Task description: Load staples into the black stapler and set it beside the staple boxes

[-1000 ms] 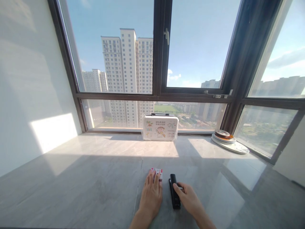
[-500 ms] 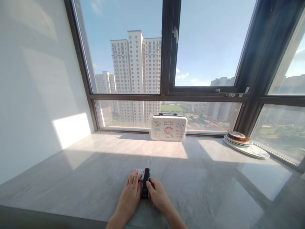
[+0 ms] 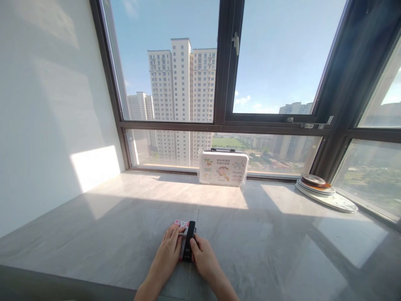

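Note:
In front of me on the grey marble-patterned ledge (image 3: 125,234) lies a long black device (image 3: 188,242), shaped like a stapler, with its long side pointing away from me. A pink-and-white printed packet (image 3: 181,223) lies against its left side, and some of it shows near the device's close end. My left hand (image 3: 169,246) lies over the packet with fingers bent and held together, covering most of it. My right hand (image 3: 203,253) grips the device's right side, the thumb on its edge and the other fingers partly hidden.
A white case with cartoon prints and a dark handle (image 3: 223,168) stands upright against the window. At the right corner, a stack of plates (image 3: 316,184) sits on a larger oval one. The wall (image 3: 56,125) borders the ledge on the left; dark window frames (image 3: 225,129) rise behind.
The view has shifted slightly. Both hands and the black device have moved a little to the left, and pink shows beside the device's near end. Both hands keep their hold.

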Available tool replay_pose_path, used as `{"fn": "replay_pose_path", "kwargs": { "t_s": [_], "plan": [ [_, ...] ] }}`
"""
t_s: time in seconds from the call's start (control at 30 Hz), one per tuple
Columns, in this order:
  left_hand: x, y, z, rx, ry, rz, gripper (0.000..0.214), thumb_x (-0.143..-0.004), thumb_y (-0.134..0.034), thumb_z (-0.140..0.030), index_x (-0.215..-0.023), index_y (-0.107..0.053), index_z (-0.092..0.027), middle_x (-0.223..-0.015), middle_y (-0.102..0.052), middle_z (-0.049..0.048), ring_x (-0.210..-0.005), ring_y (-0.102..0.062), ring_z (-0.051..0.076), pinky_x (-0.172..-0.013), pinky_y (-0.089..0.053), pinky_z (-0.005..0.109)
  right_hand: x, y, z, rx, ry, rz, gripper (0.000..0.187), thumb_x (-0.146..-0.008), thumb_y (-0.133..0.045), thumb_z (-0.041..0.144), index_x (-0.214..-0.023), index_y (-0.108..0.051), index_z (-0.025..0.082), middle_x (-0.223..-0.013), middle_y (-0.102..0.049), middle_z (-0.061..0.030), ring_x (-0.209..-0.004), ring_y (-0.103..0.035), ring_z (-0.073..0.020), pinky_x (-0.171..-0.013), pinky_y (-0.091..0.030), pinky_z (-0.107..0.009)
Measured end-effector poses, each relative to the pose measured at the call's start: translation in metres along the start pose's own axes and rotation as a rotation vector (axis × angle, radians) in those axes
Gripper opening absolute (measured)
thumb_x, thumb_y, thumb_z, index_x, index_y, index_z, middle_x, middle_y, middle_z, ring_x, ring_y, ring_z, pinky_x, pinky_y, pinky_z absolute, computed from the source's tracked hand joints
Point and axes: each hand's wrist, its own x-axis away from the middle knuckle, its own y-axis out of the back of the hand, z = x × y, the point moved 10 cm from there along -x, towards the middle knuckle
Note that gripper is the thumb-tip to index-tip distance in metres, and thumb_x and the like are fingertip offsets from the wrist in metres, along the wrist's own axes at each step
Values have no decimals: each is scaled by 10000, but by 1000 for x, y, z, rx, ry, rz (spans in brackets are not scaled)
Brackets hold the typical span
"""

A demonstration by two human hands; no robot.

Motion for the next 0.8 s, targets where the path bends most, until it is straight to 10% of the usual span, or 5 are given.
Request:
{"fn": "replay_pose_path", "kwargs": {
  "t_s": [0.47,0.67,0.8],
  "plan": [
    [-2,16,-13,44,4,1,407,-1000,-299,-222,-1311,-560,-254,-1337,-595,72,-1274,-540,240,-1088,-477,488,4,6,-12,-28,-148,-44,617,-939,-453,627,-1276,-615,137,-560,-495,43,-436,-393,-111,-419,-318,-218],
    [10,58,-59,-23,41,-261,352,-1030,-319,-290,-1288,-556,-260,-1322,-593,69,-1272,-516,260,-1103,-434,514,33,104,-23,53,-138,-384,607,-950,-414,512,-1426,-485,140,-795,-621,-23,-536,-534,-149,-493,-463,-265],
    [12,5,-145,-17,-137,11,356,-1013,-354,-258,-1280,-587,-298,-1283,-632,54,-1185,-586,243,-1037,-483,437,58,174,-6,457,-18,-399,564,-954,-397,456,-1404,-548,153,-1129,-691,-110,-1024,-655,-236,-938,-511,-354]
  ]
}}
